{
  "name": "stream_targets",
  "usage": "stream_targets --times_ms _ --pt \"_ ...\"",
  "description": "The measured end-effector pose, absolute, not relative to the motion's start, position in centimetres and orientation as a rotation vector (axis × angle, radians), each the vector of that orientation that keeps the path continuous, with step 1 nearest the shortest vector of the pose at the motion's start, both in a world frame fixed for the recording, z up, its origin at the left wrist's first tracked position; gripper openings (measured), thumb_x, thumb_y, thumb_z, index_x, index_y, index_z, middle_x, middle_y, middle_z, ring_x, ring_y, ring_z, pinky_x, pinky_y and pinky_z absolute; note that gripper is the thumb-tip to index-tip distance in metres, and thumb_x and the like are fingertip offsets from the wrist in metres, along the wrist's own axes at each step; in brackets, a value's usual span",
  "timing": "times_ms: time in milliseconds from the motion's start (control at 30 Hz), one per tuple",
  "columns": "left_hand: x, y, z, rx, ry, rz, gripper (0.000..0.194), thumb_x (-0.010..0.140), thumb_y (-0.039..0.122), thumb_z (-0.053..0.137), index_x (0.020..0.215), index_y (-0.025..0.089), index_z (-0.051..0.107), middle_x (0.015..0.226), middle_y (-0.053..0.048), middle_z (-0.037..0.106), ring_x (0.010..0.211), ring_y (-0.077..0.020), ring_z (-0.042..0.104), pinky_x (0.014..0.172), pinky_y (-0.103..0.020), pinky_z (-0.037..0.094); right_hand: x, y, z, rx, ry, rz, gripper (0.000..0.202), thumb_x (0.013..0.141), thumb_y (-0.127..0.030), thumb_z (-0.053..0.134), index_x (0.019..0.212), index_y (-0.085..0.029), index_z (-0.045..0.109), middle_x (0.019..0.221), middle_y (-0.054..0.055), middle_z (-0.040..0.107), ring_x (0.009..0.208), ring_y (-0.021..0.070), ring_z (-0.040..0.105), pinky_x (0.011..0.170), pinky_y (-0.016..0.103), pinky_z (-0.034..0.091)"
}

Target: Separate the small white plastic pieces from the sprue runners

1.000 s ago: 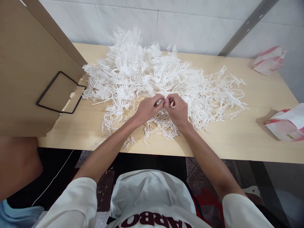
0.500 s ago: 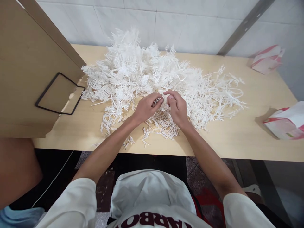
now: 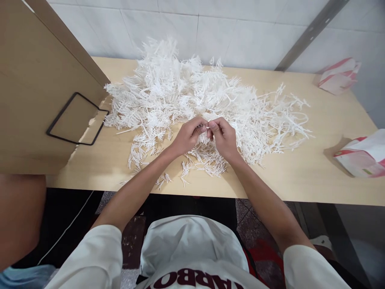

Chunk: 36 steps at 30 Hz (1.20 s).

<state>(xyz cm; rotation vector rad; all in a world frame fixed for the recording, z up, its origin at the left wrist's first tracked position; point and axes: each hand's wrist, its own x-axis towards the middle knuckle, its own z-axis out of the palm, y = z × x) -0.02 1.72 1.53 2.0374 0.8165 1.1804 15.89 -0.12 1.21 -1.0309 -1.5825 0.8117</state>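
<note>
A large heap of white, branching plastic strands [image 3: 168, 88], like moulding sprues, spreads over the wooden table. At its front edge my left hand [image 3: 189, 135] is closed around a small white branched plastic piece, mostly hidden by the fingers. My right hand [image 3: 223, 137] meets it fingertip to fingertip, thumb and forefinger pinched at the end of the same piece. Short loose white bits [image 3: 210, 162] lie on the table beneath and between both hands.
A brown cardboard panel [image 3: 39, 88] with a black wire frame [image 3: 78, 120] against it stands at the left. On the right are two red-and-white paper packets, one near [image 3: 362, 154] and one farther back [image 3: 339, 76]. A tiled wall [image 3: 234, 36] closes off the back.
My right hand's raised forefinger has come down, and its fingertips now pinch beside the left ones. My left hand has hardly moved. The heap looks the same.
</note>
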Motion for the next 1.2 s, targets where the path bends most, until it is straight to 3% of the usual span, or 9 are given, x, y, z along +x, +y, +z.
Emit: stream_targets --times_ms 233,433,600,1000,1200 --pt "0.1 1.4 1.8 1.888 0.828 1.177 0.033 0.093 0.051 0.05 0.086 0.02 0.06 0.081 -0.002 0.065 0.075 -0.0133 0.058 0.071 -0.028 0.045 15.4 -0.5 1.6 -1.088 -1.427 0.796 0.034 0.092 -0.055 0.052 0.083 -0.024 0.059 0.063 -0.004 0.056 0.059 0.0091 0.052 0.06 0.025 0.046" --pt "0.4 1.4 1.4 1.954 0.978 1.143 0.025 0.093 0.041 0.053 0.087 0.019 0.063 0.078 -0.001 0.066 0.068 -0.0112 0.055 0.066 -0.026 0.043 16.1 0.1 1.3 -1.139 -1.548 0.754 0.035 0.084 -0.059 0.061 0.081 -0.024 0.059 0.068 -0.005 0.058 0.06 0.0087 0.052 0.057 0.025 0.042" --pt "0.3 1.6 1.3 1.962 0.939 1.095 0.022 0.094 0.036 0.052 0.088 0.018 0.064 0.086 -0.002 0.07 0.079 -0.0119 0.062 0.076 -0.026 0.047 16.3 0.6 1.0 -1.17 -1.613 0.88 0.044 0.092 -0.058 0.049 0.069 -0.021 0.055 0.061 -0.004 0.055 0.057 0.0084 0.049 0.055 0.025 0.039" --pt "0.6 1.2 2.2 1.369 0.6 0.968 0.021 0.089 0.039 0.064 0.089 0.018 0.067 0.081 -0.001 0.07 0.082 -0.0131 0.066 0.087 -0.032 0.051 16.1 0.8 0.3 -0.94 -1.289 1.199 0.044 0.086 -0.051 0.061 0.058 -0.021 0.045 0.051 -0.006 0.045 0.048 0.007 0.042 0.049 0.023 0.034" --pt "0.7 2.0 1.1 1.34 0.668 1.079 0.027 0.08 0.043 0.072 0.086 0.017 0.068 0.08 0.0 0.069 0.077 -0.0119 0.063 0.08 -0.029 0.049 15.9 0.5 1.3 -1.097 -1.33 1.135 0.042 0.089 -0.05 0.057 0.06 -0.021 0.046 0.055 -0.004 0.048 0.053 0.0082 0.043 0.053 0.024 0.035"
